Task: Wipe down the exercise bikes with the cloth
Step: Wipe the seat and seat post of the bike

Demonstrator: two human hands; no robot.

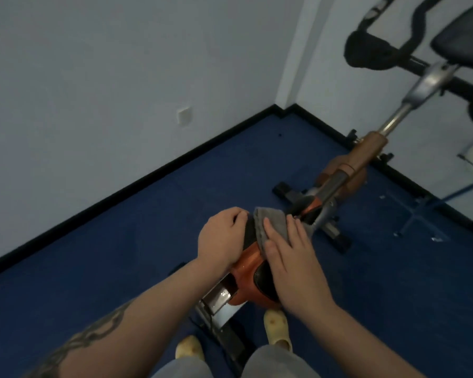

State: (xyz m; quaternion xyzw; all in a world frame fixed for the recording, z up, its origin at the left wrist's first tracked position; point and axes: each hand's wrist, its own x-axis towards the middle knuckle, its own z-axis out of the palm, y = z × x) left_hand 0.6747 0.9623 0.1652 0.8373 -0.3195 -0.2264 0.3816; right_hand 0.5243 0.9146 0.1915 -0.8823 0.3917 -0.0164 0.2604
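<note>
Evidently the left hand point(221, 236) curls over the seat's point(253, 271) far edge to steady it, while the right hand point(292, 257) lies flat, fingers straight, pressing the grey cloth point(273, 222) onto the seat's front end. Both forearms reach down over the bike point(347, 170).

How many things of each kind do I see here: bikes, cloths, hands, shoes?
Exercise bike: 1
Grey cloth: 1
Hands: 2, left hand and right hand
Yellow shoes: 2, and
Total: 6
</note>
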